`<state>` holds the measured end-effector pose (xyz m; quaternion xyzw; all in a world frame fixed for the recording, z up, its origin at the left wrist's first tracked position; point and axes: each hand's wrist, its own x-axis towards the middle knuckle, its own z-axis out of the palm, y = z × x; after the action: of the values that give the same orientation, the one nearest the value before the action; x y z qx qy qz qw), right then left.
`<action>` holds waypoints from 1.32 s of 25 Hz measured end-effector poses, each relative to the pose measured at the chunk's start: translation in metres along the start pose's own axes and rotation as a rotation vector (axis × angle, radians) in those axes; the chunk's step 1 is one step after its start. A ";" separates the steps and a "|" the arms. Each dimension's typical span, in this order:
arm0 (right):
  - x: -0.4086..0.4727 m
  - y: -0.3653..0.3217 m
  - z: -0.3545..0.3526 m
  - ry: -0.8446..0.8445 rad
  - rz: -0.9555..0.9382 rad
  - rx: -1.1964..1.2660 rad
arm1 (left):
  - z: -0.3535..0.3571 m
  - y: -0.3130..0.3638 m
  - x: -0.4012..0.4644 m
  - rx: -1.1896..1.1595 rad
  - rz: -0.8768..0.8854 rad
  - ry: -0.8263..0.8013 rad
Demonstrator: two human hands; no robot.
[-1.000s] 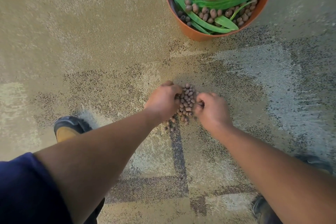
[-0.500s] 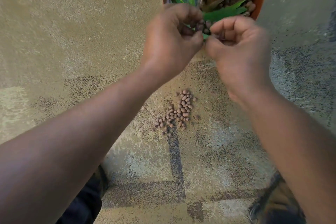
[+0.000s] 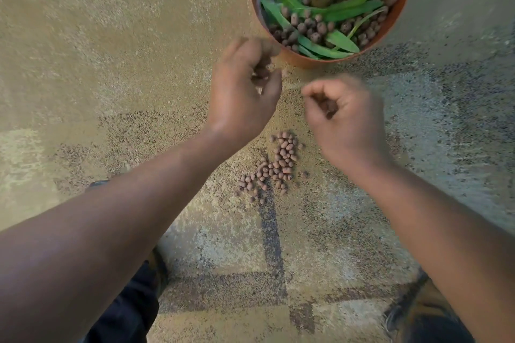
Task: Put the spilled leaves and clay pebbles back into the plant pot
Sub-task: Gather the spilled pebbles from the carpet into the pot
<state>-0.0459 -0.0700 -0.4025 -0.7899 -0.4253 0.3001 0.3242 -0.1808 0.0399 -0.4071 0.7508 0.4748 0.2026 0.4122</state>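
Both hands are held apart above the carpet [image 3: 97, 64], between the plant pot [image 3: 401, 17] and the spilled clay pebbles [image 3: 274, 166]. The left hand [image 3: 243, 92] is seen with fingers loosely curled, just beside the pot's near rim; the right hand [image 3: 344, 117] is curled too, with something dark, possibly a pebble, in the curl. Both are motion-blurred, so whether anything is gripped cannot be told.

Risks, as judged:
- Pebbles are round and small; if scooped in a loose curl, some are likely to be dropped between pile and pot and scattered further.
- The carpet is speckled brown, so strays can easily be missed. One sits apart right of the pile already.
- The pile lies close in front of the feet; it could be kicked or trodden on if the stance is shifted.
- The pot is crowded with leaves [image 3: 328, 49] lying over its pebbles; pebbles released onto a leaf near the rim could be bounced or rolled back out.
- The pot could be knocked if the rim is clipped by the left hand.

Counts:
- Pots: one, orange-brown, partly cut off by the top edge.
- Spilled pebbles: one cluster, several dozen; exact count not resolvable.
- Spilled leaves on the carpet: none seen.
- Leaves in the pot: several green; overlap prevents a firm count.
- Hands: two.
- Shoes: two dark ones glimpsed, lower left [image 3: 158, 267] and lower right [image 3: 404, 312].
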 end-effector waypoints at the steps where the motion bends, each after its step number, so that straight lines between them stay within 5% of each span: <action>1: -0.009 0.010 0.006 -0.112 0.034 -0.076 | 0.001 -0.010 -0.011 0.054 -0.039 -0.083; 4: -0.027 0.036 0.031 -0.405 0.226 -0.284 | 0.011 -0.040 -0.037 0.252 -0.143 -0.422; 8: -0.026 0.054 0.058 -0.533 0.328 -0.351 | 0.035 -0.057 -0.051 0.428 -0.053 -0.654; 16: -0.034 0.062 0.064 -0.537 0.143 -0.486 | 0.046 -0.061 -0.048 0.570 0.169 -0.727; 33: -0.047 0.069 0.064 -0.433 0.189 -0.498 | 0.043 -0.063 -0.053 0.587 0.171 -0.843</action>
<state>-0.0825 -0.1233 -0.4853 -0.7987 -0.4695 0.3762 -0.0057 -0.2098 -0.0117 -0.4780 0.8872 0.2414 -0.2260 0.3219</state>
